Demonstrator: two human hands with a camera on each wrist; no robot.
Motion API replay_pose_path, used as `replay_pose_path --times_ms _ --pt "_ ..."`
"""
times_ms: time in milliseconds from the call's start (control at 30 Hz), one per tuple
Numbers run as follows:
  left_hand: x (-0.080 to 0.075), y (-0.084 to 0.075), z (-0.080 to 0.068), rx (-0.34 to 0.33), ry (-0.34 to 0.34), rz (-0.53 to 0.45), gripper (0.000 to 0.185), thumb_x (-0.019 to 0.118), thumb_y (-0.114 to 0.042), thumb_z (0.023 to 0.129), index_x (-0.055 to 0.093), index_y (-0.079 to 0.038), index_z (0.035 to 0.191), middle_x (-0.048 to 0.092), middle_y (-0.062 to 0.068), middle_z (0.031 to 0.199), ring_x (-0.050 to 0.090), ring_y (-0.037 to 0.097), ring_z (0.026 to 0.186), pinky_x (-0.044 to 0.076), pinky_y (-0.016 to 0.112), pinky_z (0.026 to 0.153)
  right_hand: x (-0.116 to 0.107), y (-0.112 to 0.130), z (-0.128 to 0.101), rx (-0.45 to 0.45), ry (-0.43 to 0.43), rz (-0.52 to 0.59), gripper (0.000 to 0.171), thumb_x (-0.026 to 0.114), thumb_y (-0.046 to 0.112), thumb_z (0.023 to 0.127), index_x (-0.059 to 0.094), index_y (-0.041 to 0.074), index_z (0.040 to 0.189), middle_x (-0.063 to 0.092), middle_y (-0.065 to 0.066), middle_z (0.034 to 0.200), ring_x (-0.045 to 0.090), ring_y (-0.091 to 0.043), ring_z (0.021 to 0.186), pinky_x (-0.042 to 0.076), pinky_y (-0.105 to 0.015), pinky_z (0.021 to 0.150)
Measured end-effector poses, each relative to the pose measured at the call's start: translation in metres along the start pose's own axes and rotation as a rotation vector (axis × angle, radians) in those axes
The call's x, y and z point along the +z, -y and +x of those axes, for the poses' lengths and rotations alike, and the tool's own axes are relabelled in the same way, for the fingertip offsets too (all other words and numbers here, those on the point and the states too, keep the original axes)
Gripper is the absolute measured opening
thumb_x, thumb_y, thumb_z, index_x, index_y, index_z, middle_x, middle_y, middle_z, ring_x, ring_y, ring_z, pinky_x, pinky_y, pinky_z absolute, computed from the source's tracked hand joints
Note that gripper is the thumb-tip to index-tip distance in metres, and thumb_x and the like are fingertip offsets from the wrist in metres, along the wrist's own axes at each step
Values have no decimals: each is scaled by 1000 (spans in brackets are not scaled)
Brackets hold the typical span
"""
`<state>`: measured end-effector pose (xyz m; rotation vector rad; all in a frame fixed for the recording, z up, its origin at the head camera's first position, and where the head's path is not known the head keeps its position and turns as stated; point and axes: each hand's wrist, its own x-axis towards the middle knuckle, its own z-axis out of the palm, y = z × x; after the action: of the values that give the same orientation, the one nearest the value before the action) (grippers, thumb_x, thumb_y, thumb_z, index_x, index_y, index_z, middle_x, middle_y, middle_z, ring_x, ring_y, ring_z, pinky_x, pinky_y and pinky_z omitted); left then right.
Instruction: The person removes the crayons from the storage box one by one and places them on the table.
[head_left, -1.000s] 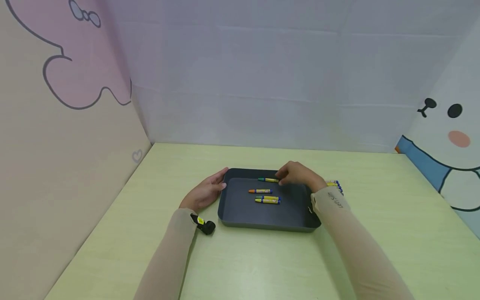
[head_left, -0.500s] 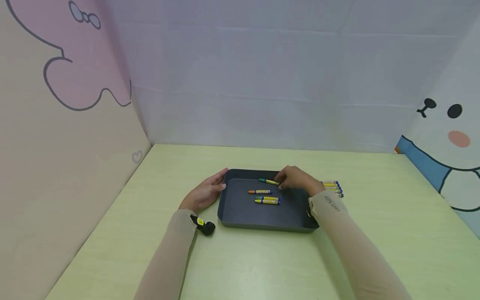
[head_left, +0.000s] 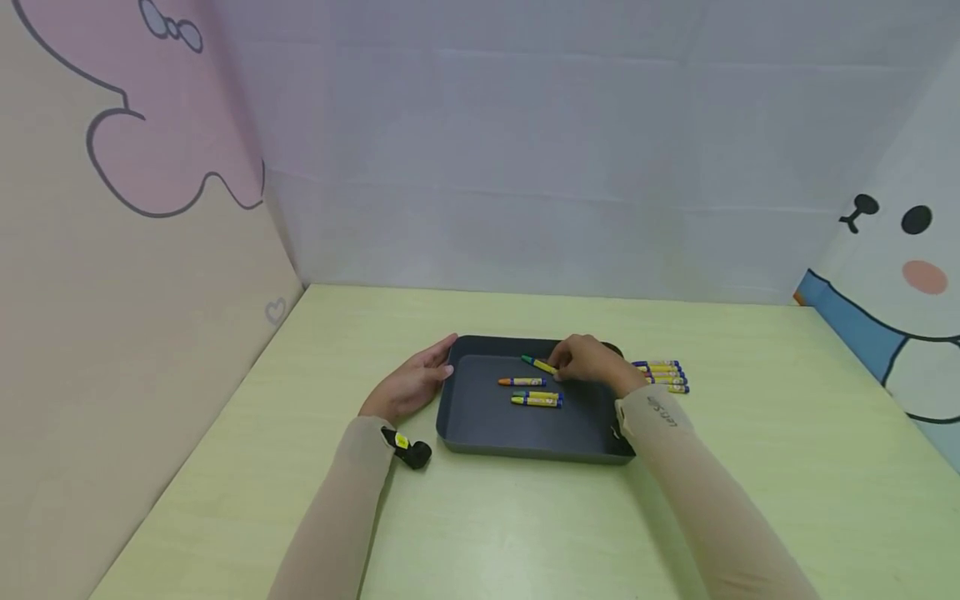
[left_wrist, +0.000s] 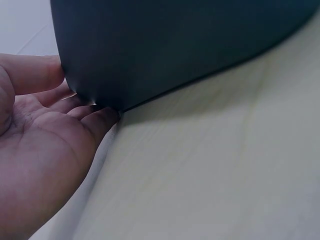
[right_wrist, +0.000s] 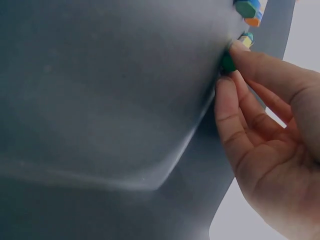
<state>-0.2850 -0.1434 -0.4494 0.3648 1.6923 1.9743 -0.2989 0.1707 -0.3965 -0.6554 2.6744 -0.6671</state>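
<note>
In the head view a dark grey tray (head_left: pixel 480 429) lies on the table. My left hand (head_left: pixel 408 387) holds its left side; the left wrist view shows the thumb against the tray wall and fingertips tucked at its lower edge. Over the tray's far right part, my right hand (head_left: pixel 592 362) pinches the blunt end of a green crayon (head_left: pixel 538 364), which slants with its tip pointing far left. Nearer in the tray lie an orange crayon (head_left: pixel 522 382) and, side by side, a green crayon (head_left: pixel 538 394) and a yellow-green crayon (head_left: pixel 536 402).
Several crayons (head_left: pixel 663 373) lie in a row on the table (head_left: pixel 495 533) just right of the tray, partly covered by the right hand and sleeve. A pale cloth backdrop (head_left: pixel 487 167) rises behind the table, with cartoon-printed panels at both sides.
The green crayon in my right hand has turned from nearly level to a slant, its blunt end swinging nearer. The right hand has shifted slightly toward me. The left hand has stayed put.
</note>
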Motion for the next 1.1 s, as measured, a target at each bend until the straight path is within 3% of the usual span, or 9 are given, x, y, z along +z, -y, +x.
replay_pose_path --times_ms 1100 --pt "1 0 1 3 -14 6 69 38 6 98 5 -12 156 -5 2 163 -8 18 150 1 39 122 -2 -4 -6 -20 -38 90 20 65 4 89 73 2 108 72 -13 102 68 -21 87 57 -33 73"
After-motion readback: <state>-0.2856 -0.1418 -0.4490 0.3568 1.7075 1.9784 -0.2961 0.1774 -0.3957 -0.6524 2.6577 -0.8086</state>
